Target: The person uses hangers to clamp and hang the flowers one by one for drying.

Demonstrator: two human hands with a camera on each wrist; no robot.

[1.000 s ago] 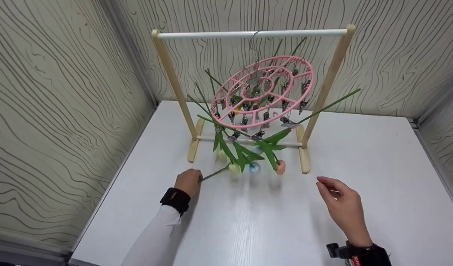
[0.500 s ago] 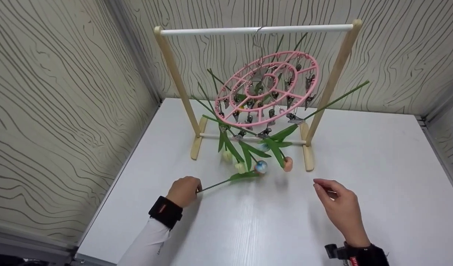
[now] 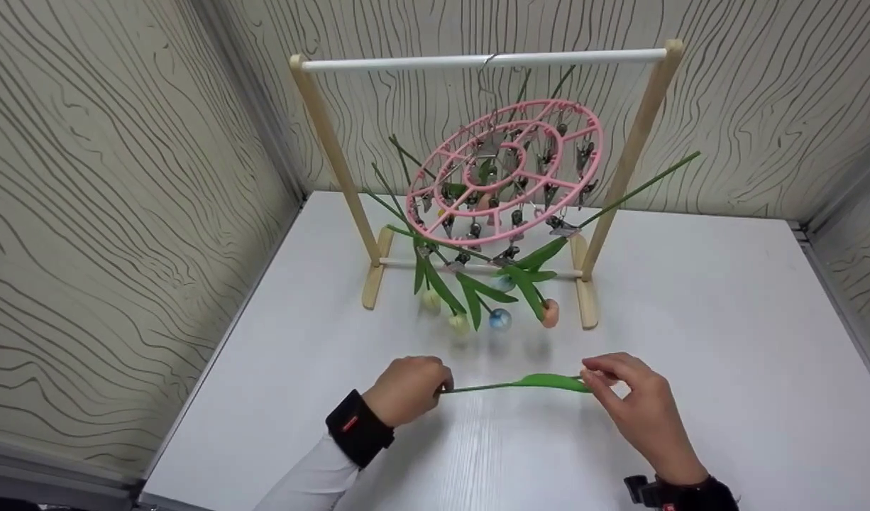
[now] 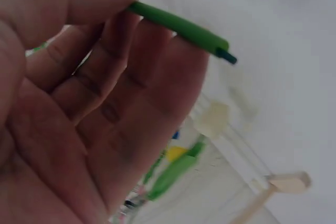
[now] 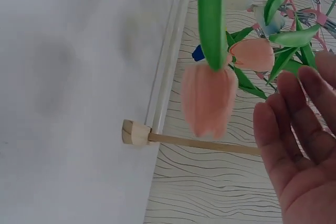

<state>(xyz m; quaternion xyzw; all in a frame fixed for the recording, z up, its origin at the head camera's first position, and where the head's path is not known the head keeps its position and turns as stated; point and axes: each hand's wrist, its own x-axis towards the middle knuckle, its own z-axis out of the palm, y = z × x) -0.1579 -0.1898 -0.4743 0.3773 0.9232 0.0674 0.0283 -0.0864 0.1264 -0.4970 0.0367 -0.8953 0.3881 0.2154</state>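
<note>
My left hand (image 3: 406,390) pinches the end of an artificial tulip's green stem (image 4: 178,27) between thumb and fingers. The tulip lies nearly level above the table, its leaf (image 3: 548,382) towards my right hand (image 3: 641,411). In the right wrist view its peach flower head (image 5: 210,98) hangs apart from my right fingers, which are loosely bent. The head view mostly hides that flower behind the right fingertips. Behind both hands, a pink round clip hanger (image 3: 563,183) carries several tulips head down, among them a blue one (image 3: 500,319) and a peach one (image 3: 550,313).
A wooden rack (image 3: 336,156) with a white top bar (image 3: 406,64) holds the hanger. Its feet stand on the white table (image 3: 690,319). One clipped stem (image 3: 648,184) sticks out past the right post. Patterned panels (image 3: 123,213) enclose the back and sides.
My left hand has moved right and nearer with the tulip, drawing it out from below the hanging flowers. The tulip now reaches my right hand, which has shifted slightly down.
</note>
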